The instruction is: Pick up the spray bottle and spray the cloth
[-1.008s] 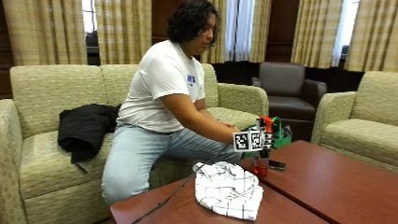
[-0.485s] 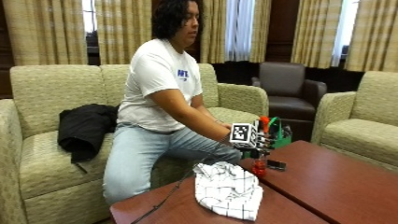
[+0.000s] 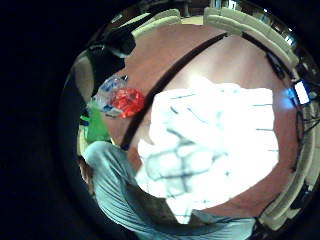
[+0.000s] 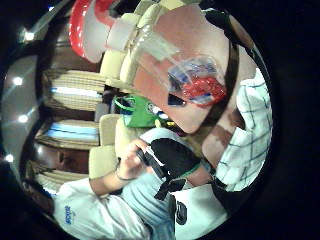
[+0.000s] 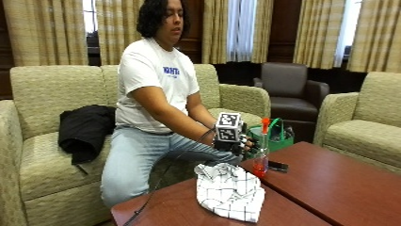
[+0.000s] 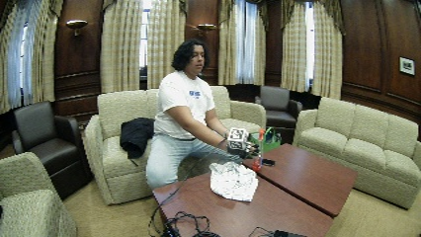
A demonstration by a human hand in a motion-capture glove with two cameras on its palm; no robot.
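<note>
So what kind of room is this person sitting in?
Probably a formal lounge or reception room: matching sofas and leather armchairs ring low wooden tables, with dark panelled walls and long curtains.

Spray bottles: one — a clear spray bottle (image 5: 261,150) with an orange-red nozzle and red liquid.
Cloths: one — a white checked cloth (image 5: 229,190).
Tables: two wooden tables (image 5: 325,181) set side by side.
Phones: one dark phone (image 5: 277,165).
Green bags: one green bag (image 5: 280,140).
Black jackets: one black jacket (image 5: 84,129).
Dark leather armchairs: two dark leather armchairs (image 6: 41,140).
</note>
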